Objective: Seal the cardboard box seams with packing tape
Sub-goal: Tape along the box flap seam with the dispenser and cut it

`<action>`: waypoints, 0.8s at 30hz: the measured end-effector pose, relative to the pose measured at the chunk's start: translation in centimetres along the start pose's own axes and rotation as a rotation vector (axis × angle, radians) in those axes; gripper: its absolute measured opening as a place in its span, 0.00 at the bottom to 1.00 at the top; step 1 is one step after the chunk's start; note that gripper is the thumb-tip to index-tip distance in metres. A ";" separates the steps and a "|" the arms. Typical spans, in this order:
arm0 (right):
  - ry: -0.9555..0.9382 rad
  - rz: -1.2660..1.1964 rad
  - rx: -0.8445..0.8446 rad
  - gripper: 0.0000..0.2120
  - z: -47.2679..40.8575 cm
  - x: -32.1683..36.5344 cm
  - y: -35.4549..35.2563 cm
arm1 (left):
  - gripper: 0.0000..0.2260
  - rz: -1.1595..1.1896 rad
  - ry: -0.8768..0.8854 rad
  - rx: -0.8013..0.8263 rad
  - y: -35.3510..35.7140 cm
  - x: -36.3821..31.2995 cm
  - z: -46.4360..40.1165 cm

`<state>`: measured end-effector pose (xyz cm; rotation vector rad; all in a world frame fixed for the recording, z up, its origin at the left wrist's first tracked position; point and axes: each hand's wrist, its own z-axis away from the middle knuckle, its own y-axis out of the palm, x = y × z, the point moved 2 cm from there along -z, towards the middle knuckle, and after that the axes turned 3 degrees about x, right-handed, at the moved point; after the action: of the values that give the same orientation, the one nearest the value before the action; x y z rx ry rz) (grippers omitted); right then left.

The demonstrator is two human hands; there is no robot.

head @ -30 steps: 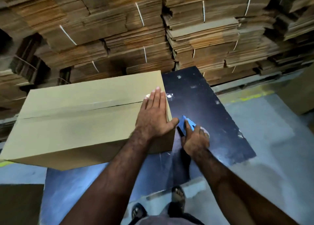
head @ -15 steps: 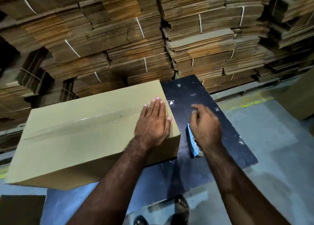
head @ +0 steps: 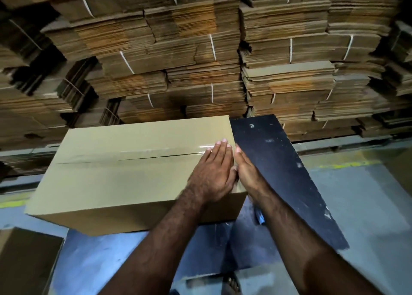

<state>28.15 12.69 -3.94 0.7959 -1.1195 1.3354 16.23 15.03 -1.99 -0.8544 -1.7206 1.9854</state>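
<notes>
Hands (head: pixel 225 174) flat on taped (glossy) box (head: pixel 124 183)

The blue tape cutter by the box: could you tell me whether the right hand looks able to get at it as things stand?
Probably yes. The blue tape cutter lies on the black table just beneath the right forearm; the right hand rests open against the box end, holding nothing.

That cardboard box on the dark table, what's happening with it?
A person is sealing the cardboard box with clear tape, which already runs along the top seam. The left hand lies flat on the top at the box's right end, fingers straight, pressing the tape down. The right hand presses against the box's right end face, apparently smoothing the tape over the edge. A blue tool lies on the dark table under the right wrist. Bundles of flattened cardboard are stacked behind.
</notes>
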 end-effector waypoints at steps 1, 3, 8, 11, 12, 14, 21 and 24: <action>0.000 0.048 0.003 0.28 0.0 0.2 -0.2 | 0.36 0.004 0.001 0.009 -0.1 0.1 0.0; 0.003 0.177 -0.013 0.27 0.0 1.3 -0.7 | 0.33 0.016 0.016 0.027 -0.4 0.0 -0.1; -0.236 0.721 -0.040 0.29 0.2 4.3 1.0 | 0.31 0.004 -0.043 0.041 -0.9 2.5 1.4; -0.213 0.812 -0.015 0.31 0.1 3.5 2.8 | 0.28 -0.030 -0.078 0.063 -1.4 4.6 2.7; -0.196 0.877 -0.022 0.32 0.0 3.3 3.0 | 0.28 -0.031 -0.069 0.061 -1.5 5.0 2.9; -0.190 1.023 -0.023 0.32 0.1 3.1 3.2 | 0.28 -0.026 -0.060 0.057 -1.6 5.6 3.2; -0.206 1.294 -0.107 0.34 0.7 3.6 4.1 | 0.28 -0.021 -0.077 0.064 -2.4 11.3 6.3; -0.261 1.276 0.008 0.32 1.1 4.3 6.9 | 0.29 -0.020 -0.017 0.059 -2.4 11.9 6.5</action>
<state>20.70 13.96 -0.61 0.1749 -1.9669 2.2876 2.82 18.19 -1.61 -0.7995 -1.6645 2.0253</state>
